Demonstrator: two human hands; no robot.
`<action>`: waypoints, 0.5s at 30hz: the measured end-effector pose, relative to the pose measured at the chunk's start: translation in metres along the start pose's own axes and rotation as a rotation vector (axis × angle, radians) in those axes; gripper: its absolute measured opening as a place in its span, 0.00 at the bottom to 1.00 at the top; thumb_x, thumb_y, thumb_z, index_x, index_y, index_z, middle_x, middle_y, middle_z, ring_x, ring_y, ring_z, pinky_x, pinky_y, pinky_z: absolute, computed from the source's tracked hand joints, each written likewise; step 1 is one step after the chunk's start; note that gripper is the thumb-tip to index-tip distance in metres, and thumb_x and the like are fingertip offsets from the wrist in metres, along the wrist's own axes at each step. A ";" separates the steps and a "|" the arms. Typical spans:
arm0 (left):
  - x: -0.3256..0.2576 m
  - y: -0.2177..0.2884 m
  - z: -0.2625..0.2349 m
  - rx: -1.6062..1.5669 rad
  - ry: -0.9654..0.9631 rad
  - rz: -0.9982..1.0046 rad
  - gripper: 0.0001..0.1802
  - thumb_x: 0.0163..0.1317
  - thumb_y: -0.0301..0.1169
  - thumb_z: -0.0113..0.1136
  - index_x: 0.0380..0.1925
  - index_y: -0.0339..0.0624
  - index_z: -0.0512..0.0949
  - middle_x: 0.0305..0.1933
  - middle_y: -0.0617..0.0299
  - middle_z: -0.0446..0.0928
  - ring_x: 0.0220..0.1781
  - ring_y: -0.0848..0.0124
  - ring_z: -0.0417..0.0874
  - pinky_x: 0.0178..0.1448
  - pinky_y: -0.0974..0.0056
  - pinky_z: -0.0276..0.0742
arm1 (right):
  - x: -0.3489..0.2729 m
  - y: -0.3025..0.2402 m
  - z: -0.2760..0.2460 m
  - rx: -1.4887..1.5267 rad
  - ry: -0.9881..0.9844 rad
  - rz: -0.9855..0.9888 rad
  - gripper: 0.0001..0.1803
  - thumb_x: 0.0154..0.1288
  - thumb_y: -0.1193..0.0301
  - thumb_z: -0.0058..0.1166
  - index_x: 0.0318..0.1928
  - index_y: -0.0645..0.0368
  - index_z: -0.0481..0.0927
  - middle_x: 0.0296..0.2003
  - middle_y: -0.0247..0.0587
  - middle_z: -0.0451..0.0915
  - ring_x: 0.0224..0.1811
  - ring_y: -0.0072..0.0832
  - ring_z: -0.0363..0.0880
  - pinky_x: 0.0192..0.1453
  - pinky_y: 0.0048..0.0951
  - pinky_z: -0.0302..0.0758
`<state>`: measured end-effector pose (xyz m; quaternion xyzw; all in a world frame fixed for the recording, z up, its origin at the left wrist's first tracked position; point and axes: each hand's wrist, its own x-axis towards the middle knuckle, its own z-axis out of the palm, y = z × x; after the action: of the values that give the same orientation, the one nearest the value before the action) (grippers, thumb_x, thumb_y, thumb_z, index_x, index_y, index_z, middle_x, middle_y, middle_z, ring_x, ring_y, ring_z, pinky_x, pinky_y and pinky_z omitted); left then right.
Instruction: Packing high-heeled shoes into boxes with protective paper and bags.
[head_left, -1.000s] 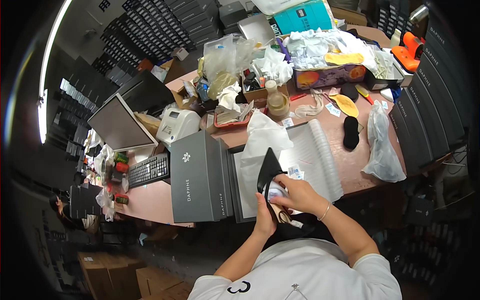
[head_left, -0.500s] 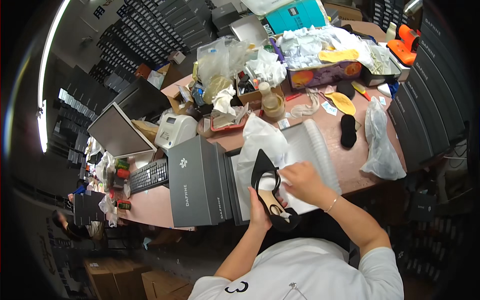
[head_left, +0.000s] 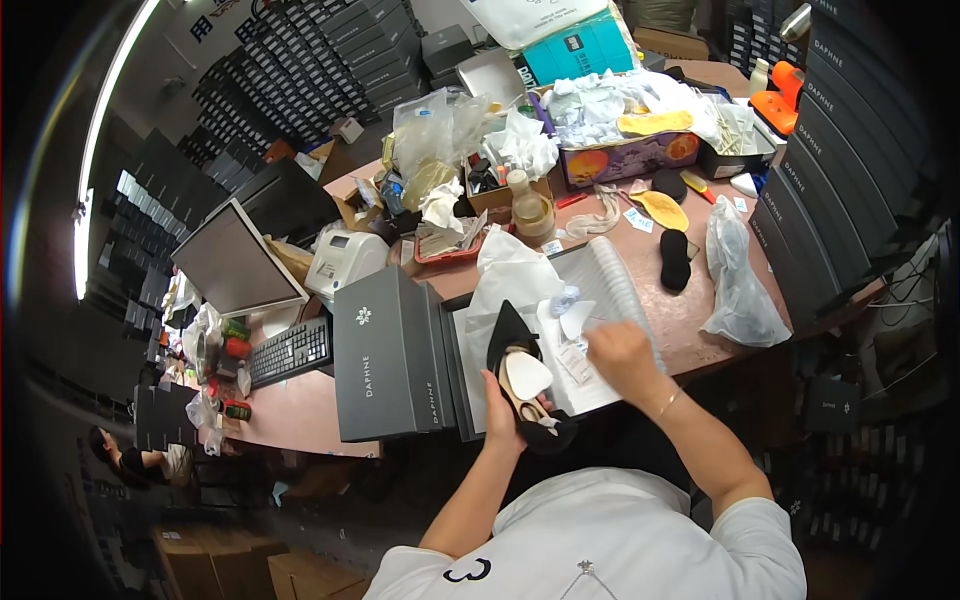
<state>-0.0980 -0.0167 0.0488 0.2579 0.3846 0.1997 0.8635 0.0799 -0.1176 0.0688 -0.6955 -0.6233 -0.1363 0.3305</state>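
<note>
A black pointed shoe (head_left: 510,325) with a pale insole rests in my left hand (head_left: 502,414), whose fingers wrap round its side above the open box. A white rounded pad (head_left: 528,374) lies over the shoe's insole. My right hand (head_left: 622,356) is closed, a little to the right of the shoe, over the box's right part. Whatever its fingers pinch, if anything, is hidden. Below both hands, the open shoe box (head_left: 452,345) contains white tissue paper (head_left: 512,270), a white printed slip (head_left: 574,362) and a small crumpled pale-blue wad (head_left: 566,300).
A closed dark-grey shoe box (head_left: 385,365) stands left of the open one, beside a keyboard (head_left: 290,352) and monitor (head_left: 240,262). Behind are a glue jar (head_left: 531,215) and a carton of paper (head_left: 625,157). Stacked boxes (head_left: 830,190) and a plastic bag (head_left: 738,285) are at right.
My right hand has drawn away from the shoe to the right and closed. The white pad now shows on the insole, and the slip and wad in the box have come into sight.
</note>
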 end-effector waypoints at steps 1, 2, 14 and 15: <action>0.000 0.001 -0.001 0.008 -0.030 0.020 0.44 0.63 0.71 0.27 0.47 0.41 0.73 0.27 0.60 0.74 0.29 0.69 0.78 0.40 0.61 0.81 | 0.003 0.014 0.009 -0.041 0.039 0.039 0.07 0.48 0.73 0.56 0.30 0.56 0.74 0.24 0.38 0.75 0.28 0.36 0.76 0.36 0.35 0.69; 0.000 0.000 -0.003 0.002 -0.035 0.030 0.43 0.63 0.70 0.26 0.50 0.43 0.72 0.33 0.60 0.76 0.32 0.68 0.78 0.40 0.61 0.81 | 0.005 0.021 0.016 -0.077 0.081 0.078 0.09 0.48 0.73 0.57 0.32 0.56 0.75 0.25 0.38 0.75 0.28 0.37 0.76 0.37 0.35 0.69; 0.009 -0.015 0.011 0.206 -0.034 0.041 0.35 0.69 0.63 0.27 0.55 0.49 0.69 0.36 0.62 0.78 0.33 0.69 0.81 0.32 0.62 0.80 | -0.025 -0.016 0.042 0.046 -0.318 -0.160 0.20 0.55 0.70 0.54 0.50 0.58 0.73 0.41 0.35 0.76 0.45 0.32 0.75 0.44 0.33 0.71; 0.008 -0.015 0.008 0.321 -0.057 0.051 0.35 0.69 0.63 0.28 0.54 0.49 0.70 0.36 0.63 0.78 0.34 0.69 0.81 0.32 0.62 0.79 | -0.023 -0.012 0.038 0.043 -0.355 -0.155 0.18 0.55 0.70 0.54 0.48 0.57 0.74 0.39 0.34 0.76 0.43 0.32 0.75 0.43 0.33 0.71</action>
<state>-0.0848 -0.0262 0.0397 0.4077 0.3805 0.1500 0.8164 0.0561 -0.1120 0.0299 -0.6512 -0.7263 -0.0234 0.2188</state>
